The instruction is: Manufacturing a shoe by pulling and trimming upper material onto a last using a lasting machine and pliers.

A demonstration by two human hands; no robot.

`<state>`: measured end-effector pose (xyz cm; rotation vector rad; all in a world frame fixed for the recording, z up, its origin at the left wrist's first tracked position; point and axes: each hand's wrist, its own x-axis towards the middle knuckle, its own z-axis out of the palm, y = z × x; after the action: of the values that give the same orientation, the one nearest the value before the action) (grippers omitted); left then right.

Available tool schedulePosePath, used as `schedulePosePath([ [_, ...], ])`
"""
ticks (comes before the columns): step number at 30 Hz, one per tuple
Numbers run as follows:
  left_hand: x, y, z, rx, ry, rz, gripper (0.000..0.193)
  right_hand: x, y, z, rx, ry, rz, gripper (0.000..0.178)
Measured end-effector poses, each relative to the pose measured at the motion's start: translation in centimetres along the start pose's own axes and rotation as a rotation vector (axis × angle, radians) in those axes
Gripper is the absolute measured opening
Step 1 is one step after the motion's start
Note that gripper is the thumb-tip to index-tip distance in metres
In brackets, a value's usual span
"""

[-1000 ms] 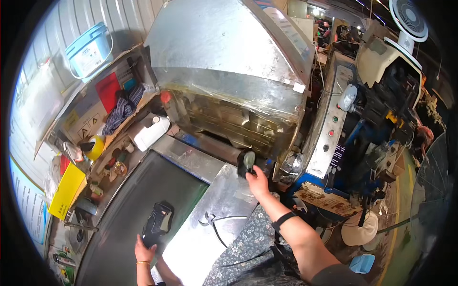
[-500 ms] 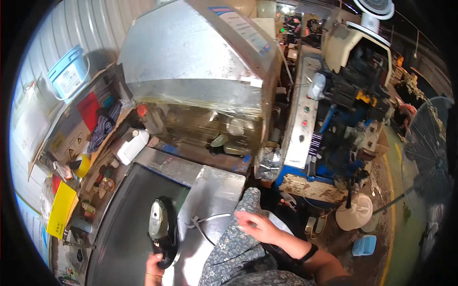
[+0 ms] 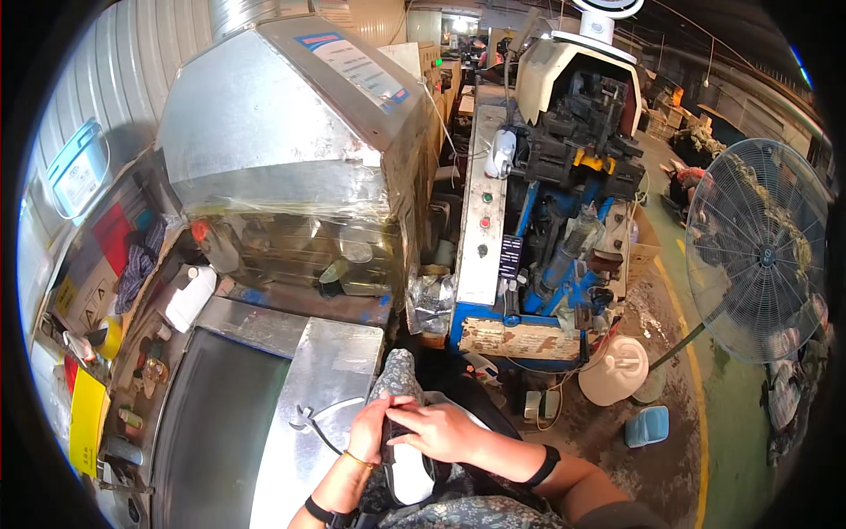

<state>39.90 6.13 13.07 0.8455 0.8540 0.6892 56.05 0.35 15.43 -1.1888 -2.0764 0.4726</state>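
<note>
Lg. metal hood, back L; blue-based machine to its R. Dark belt in front of hood, metal bench along belt's R side. Over floral-clad lap, approx. ctr.: dark-&-white shoe. L hand & R hand meet at its far end, both grips closed on it, partly hidden. Pincer-type tool on bench, just L of hands.

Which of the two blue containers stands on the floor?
The small light-blue tub at lower right, near the round cream container. The other, a blue bucket with a handle, sits high up at far left.
</note>
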Motion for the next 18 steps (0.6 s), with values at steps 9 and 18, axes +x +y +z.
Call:
schedulePosePath([
  [9,2.2,-4.1,-3.4,0.879,0.124,0.72,0.043,-3.1,7.1,9.9,0.601,0.267,0.404,0.052],
  [18,2.6,-4.1,-5.8,0.089,0.146,0.123,0.038,-4.8,8.5,8.4,1.072,-0.029,0.822,0.049],
])
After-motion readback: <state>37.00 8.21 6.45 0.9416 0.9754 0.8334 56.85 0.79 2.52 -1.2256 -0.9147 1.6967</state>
